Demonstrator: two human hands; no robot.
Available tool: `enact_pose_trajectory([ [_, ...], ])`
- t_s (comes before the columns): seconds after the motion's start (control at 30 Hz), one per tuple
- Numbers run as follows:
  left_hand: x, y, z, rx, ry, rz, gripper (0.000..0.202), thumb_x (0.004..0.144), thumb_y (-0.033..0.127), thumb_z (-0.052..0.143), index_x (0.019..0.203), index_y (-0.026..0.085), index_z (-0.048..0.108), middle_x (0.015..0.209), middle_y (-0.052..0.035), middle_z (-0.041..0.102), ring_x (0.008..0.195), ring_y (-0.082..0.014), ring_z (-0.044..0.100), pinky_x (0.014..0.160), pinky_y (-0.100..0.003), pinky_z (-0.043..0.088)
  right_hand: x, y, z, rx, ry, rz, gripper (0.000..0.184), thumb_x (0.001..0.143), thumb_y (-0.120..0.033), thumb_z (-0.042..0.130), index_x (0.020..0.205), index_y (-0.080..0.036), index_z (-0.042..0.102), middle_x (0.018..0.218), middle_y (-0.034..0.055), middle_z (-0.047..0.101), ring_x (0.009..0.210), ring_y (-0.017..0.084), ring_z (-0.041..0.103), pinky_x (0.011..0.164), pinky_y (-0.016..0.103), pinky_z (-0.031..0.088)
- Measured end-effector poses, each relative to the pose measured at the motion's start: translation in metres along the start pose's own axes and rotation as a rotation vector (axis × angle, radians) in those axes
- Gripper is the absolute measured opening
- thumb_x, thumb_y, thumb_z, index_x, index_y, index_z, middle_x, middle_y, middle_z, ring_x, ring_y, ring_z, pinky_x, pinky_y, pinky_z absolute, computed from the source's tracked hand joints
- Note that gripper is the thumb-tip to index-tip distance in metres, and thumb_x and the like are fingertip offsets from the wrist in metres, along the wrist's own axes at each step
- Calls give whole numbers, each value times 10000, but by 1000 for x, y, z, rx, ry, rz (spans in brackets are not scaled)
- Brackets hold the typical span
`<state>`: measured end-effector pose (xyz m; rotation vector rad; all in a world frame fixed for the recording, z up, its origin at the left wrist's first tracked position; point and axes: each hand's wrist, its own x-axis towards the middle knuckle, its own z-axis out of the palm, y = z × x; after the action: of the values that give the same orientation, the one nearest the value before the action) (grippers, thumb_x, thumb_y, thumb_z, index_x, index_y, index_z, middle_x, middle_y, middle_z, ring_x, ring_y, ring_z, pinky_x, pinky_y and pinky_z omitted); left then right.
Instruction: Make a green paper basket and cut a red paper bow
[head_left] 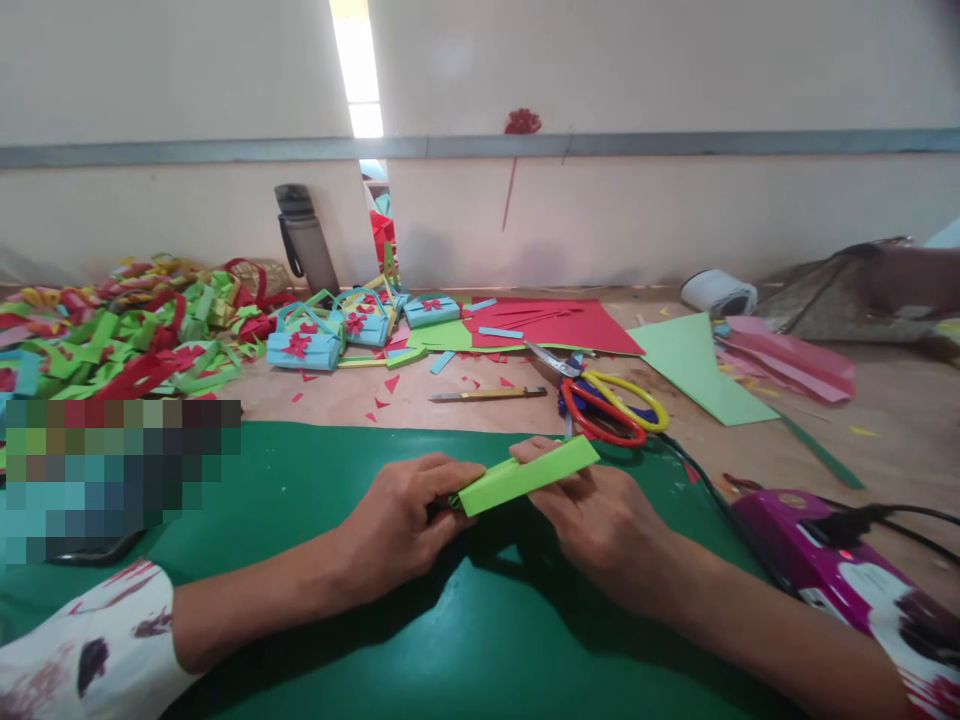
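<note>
A folded strip of bright green paper [529,476] is held above the green mat [300,640], tilted up toward the right. My left hand [412,510] pinches its lower left end between thumb and fingers. From behind and below, my right hand [592,520] grips the paper's right part; some of its fingers are hidden by the strip. Just beyond the hands lie scissors with red and yellow handles [611,408] and a yellow craft knife [487,395].
Small blue paper bags with red flowers [304,350] stand beside a heap of coloured paper pieces [150,330]. Red sheets [555,325] and a pale green sheet [697,370] lie at the back. A purple power strip [817,550] with cables sits at right; a grey bottle [307,240] stands behind.
</note>
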<state>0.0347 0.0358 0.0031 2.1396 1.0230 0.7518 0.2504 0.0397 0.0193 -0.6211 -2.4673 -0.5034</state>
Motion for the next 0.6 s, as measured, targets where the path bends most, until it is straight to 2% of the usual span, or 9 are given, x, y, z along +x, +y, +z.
enact_pose_trajectory([
  [0.1, 5, 9, -9, -358, -160, -206, 513, 736, 249, 645, 1232, 181, 532, 947, -66, 653, 768, -174, 599, 655, -288, 476, 3, 3, -6, 44, 15, 4, 303, 871, -29, 317, 824, -76, 612, 815, 171, 685, 808, 236, 657, 671, 354, 564],
  [0.17, 9, 9, -14, -606, -285, -278, 581, 732, 376, 656, 1253, 167, 506, 920, -76, 650, 763, -176, 605, 589, -248, 459, 5, 4, -11, 37, 38, -8, 300, 877, -26, 315, 861, -54, 613, 849, 180, 684, 846, 236, 650, 746, 379, 553],
  [0.27, 17, 3, -14, -871, -372, -372, 477, 865, 511, 415, 1191, 191, 550, 900, -91, 658, 736, -153, 623, 489, -176, 384, 7, 4, -17, 34, 56, -38, 317, 896, -41, 296, 902, -57, 612, 867, 166, 688, 904, 223, 640, 800, 367, 544],
  [0.33, 23, 0, -9, -959, -455, -420, 492, 885, 532, 318, 1132, 199, 582, 920, -101, 666, 675, -140, 630, 440, -161, 360, 8, 3, -20, 49, 67, -58, 313, 904, -60, 306, 893, -71, 619, 847, 148, 692, 898, 213, 642, 802, 349, 545],
  [0.4, 30, -1, -5, -977, -512, -446, 447, 852, 527, 402, 1045, 187, 617, 910, -96, 667, 682, -154, 637, 456, -172, 414, 9, 3, -22, 56, 77, -71, 300, 901, -65, 327, 889, -69, 627, 844, 142, 694, 899, 214, 642, 811, 342, 541],
  [0.5, 39, 4, 0, -967, -533, -438, 349, 804, 451, 548, 982, 164, 637, 882, -85, 664, 772, -178, 639, 554, -214, 499, 8, 4, -22, 62, 76, -68, 295, 892, -52, 341, 933, -32, 633, 891, 160, 692, 926, 228, 633, 832, 356, 535],
  [0.6, 43, 7, 3, -1003, -518, -427, 318, 789, 374, 602, 1011, 147, 625, 875, -84, 667, 804, -177, 643, 617, -233, 517, 6, 6, -20, 57, 64, -67, 297, 883, -42, 354, 991, 2, 627, 956, 188, 681, 967, 250, 619, 864, 391, 523],
])
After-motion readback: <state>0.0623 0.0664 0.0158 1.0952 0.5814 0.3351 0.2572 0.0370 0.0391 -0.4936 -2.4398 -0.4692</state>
